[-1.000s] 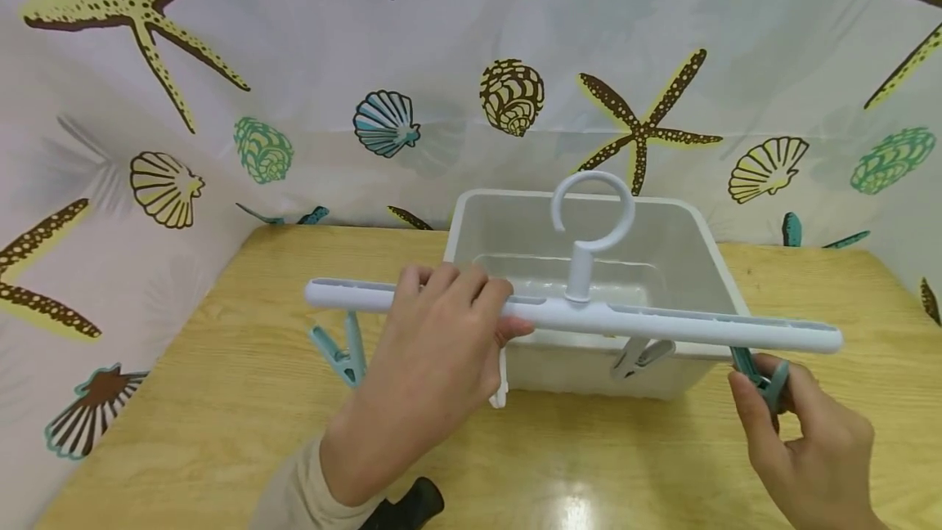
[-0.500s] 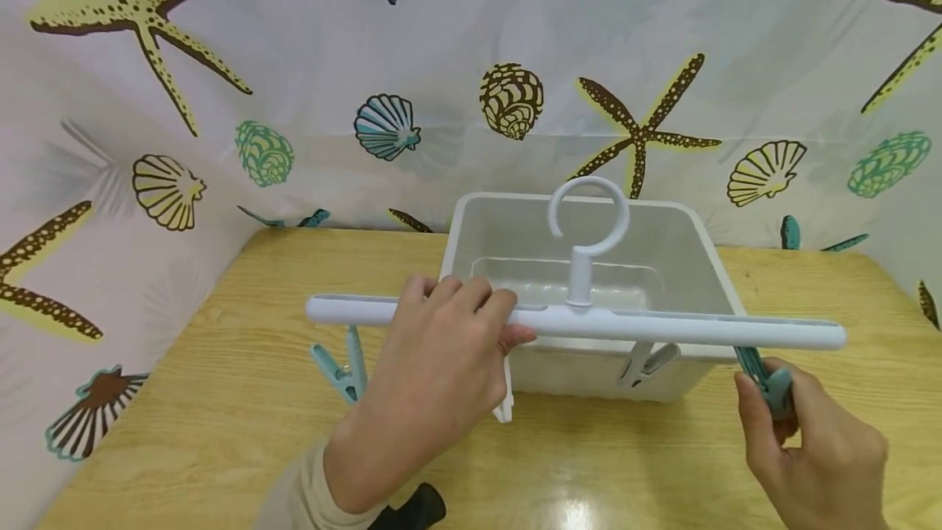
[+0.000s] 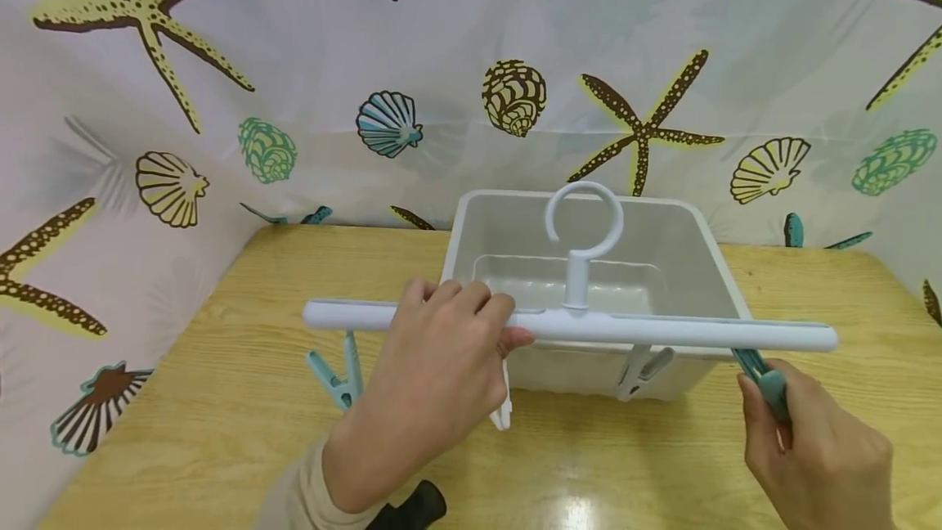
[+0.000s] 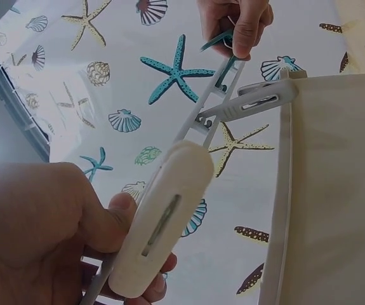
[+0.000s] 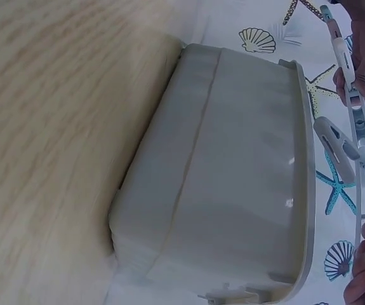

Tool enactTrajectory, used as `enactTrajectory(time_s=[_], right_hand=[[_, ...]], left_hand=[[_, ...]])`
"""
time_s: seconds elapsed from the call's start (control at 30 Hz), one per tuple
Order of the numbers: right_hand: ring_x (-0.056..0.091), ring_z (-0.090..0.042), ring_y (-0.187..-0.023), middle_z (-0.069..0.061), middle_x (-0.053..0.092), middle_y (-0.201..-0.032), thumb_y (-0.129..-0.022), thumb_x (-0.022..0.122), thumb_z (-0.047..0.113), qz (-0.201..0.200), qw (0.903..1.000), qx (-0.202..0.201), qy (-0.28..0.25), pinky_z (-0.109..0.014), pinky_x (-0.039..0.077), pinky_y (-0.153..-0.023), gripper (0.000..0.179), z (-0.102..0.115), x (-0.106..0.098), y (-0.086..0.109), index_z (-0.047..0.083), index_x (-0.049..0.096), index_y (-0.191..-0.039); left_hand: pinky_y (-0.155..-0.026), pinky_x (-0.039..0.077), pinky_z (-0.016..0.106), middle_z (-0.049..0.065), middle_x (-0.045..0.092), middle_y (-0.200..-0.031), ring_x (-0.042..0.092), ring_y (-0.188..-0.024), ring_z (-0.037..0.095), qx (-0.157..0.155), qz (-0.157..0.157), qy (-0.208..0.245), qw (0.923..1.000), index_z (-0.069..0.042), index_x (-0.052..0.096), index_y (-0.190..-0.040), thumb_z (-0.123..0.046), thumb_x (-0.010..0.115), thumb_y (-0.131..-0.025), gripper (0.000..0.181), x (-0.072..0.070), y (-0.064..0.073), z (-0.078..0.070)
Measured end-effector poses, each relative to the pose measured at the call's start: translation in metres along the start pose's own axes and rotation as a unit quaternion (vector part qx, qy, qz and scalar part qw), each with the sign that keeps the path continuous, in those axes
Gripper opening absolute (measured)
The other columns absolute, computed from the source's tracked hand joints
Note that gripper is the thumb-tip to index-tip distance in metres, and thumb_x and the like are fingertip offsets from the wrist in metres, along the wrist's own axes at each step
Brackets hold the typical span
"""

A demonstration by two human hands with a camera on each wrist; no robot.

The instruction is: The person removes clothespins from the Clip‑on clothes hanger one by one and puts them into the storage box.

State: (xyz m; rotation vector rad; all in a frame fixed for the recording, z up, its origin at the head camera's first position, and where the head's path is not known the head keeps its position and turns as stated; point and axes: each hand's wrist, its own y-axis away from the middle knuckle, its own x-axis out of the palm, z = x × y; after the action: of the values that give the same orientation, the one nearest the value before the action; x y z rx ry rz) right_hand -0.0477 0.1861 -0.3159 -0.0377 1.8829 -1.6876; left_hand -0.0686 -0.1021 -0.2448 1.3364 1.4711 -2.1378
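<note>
A white clip hanger (image 3: 677, 331) with a round hook (image 3: 585, 219) is held level in the air. My left hand (image 3: 449, 366) grips its bar left of the hook. At the bar's right end, my right hand (image 3: 817, 432) pinches a teal clothespin (image 3: 771, 389) just under the bar; the clip's tip is hidden beneath it. Another teal clothespin (image 3: 338, 370) hangs near the left end. Between the hands hang a white clothespin (image 4: 163, 219), close to my left fingers, and a pale grey clothespin (image 3: 646, 370).
A deep whitish plastic bin (image 3: 574, 196) stands on the wooden table (image 3: 221, 399) behind the hanger. Shell-and-starfish fabric (image 3: 456, 23) forms the back and sides. At the front edge, below my left wrist, shows a black object (image 3: 423, 504), partly cut off.
The handles of the teal clothespin in my right hand have come together, and that hand has shifted slightly down and right. The hanger bar has tipped a little, its left end lower.
</note>
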Motion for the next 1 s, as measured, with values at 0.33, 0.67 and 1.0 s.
enactTrajectory(time_s=[0.33, 0.67, 1.0], right_hand=[[0.036, -0.003, -0.050, -0.001, 0.048, -0.060, -0.102, 0.045, 0.040, 0.031, 0.9978, 0.010, -0.057, -0.016, 0.033, -0.042, 0.055, -0.015, -0.002, 0.001, -0.011, 0.062, -0.091], [0.025, 0.006, -0.043, 0.011, 0.039, -0.052, -0.098, 0.048, 0.047, 0.041, 0.9965, 0.013, -0.071, -0.013, 0.022, -0.037, 0.060, -0.012, -0.005, -0.003, -0.007, 0.064, -0.078], [0.033, 0.004, -0.046, 0.010, 0.045, -0.056, -0.097, 0.051, 0.044, 0.033, 0.9899, 0.001, -0.138, -0.010, 0.027, -0.041, 0.055, -0.008, -0.006, -0.006, -0.005, 0.065, -0.078]], left_hand=[[-0.059, 0.038, 0.032, -0.002, 0.056, -0.064, 0.057, -0.062, 0.017, -0.007, 0.009, 0.025, 0.9996, -0.009, 0.064, -0.074, -0.020, 0.069, -0.088, 0.018, 0.002, -0.003, 0.004], [-0.061, 0.037, 0.032, 0.002, 0.063, -0.072, 0.058, -0.067, 0.021, -0.012, 0.004, 0.039, 0.9991, -0.006, 0.067, -0.080, -0.022, 0.070, -0.088, 0.018, 0.001, -0.005, 0.003], [-0.060, 0.034, 0.032, 0.001, 0.060, -0.070, 0.055, -0.065, 0.019, -0.016, -0.005, 0.058, 0.9982, -0.007, 0.066, -0.079, -0.023, 0.071, -0.087, 0.018, 0.003, -0.004, 0.004]])
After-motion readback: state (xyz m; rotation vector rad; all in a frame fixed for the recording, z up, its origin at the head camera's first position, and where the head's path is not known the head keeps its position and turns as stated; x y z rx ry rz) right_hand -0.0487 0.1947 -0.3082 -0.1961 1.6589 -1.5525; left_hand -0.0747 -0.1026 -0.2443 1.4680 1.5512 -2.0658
